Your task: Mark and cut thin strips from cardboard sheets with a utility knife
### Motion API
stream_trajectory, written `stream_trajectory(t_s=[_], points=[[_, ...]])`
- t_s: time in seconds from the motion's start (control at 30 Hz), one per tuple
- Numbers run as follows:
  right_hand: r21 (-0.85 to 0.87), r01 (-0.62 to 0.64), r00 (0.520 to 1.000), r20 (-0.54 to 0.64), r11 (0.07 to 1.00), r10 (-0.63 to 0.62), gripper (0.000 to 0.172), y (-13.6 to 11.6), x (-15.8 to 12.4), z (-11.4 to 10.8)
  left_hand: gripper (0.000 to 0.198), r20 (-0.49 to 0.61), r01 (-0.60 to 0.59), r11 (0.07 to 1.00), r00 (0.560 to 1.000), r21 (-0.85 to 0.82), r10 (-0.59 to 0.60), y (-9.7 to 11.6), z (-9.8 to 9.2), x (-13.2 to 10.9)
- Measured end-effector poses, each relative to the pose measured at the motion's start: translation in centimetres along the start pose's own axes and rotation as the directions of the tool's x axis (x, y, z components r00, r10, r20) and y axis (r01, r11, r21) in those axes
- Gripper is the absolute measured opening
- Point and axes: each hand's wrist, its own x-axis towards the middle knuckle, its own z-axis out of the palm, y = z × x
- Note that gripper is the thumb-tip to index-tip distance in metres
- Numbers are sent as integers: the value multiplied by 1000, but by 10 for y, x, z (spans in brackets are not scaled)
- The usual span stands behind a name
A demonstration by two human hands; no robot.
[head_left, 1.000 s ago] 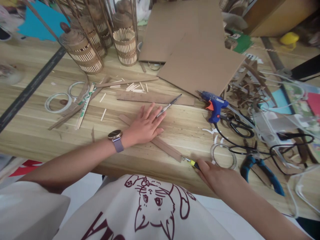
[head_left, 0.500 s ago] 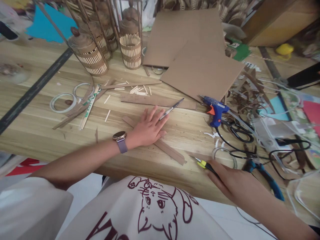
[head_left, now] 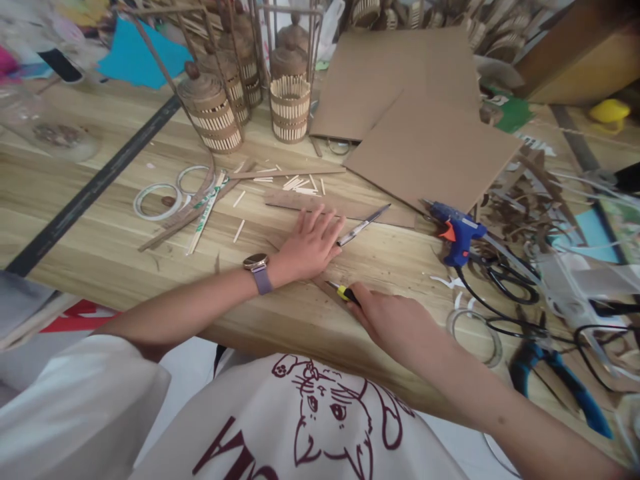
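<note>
My left hand lies flat with fingers spread, pressing a narrow brown cardboard strip onto the wooden table. A watch sits on that wrist. My right hand is closed round a yellow-and-black craft knife, whose tip meets the strip just below my left palm. Most of the strip is hidden under the two hands. A pair of scissors lies just beyond my left fingertips, touching or nearly touching them.
Cardboard sheets lie behind, and a longer cardboard strip. Woven stick lanterns stand at the back. A blue glue gun, black cables, blue pliers and tape rings lie around. A long black ruler crosses the left.
My right hand has brought the knife from the strip's right end leftward to a spot beside my left palm. The left hand stays pressed on the strip. The view shifted slightly.
</note>
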Motion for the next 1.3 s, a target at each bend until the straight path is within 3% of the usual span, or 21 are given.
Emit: stream_trajectory(t_s=[0.23,0.47,0.97,1.3], points=[[-26,-20,998,53,999,21,25,-5,2,-5,59,-7,-16,1000,1000,18,16,3,2,-2],[-23,-38,998,40,999,39,21,-6,3,-3,59,66,1,999,998,48,-4,6,-4,-1],[-43,-50,997,54,998,52,20,-10,8,-8,60,76,4,999,997,35,-6,7,-5,-1],[-109,-54,970,229,993,78,35,-16,10,-33,60,40,-17,999,999,39,16,2,-2,-3]])
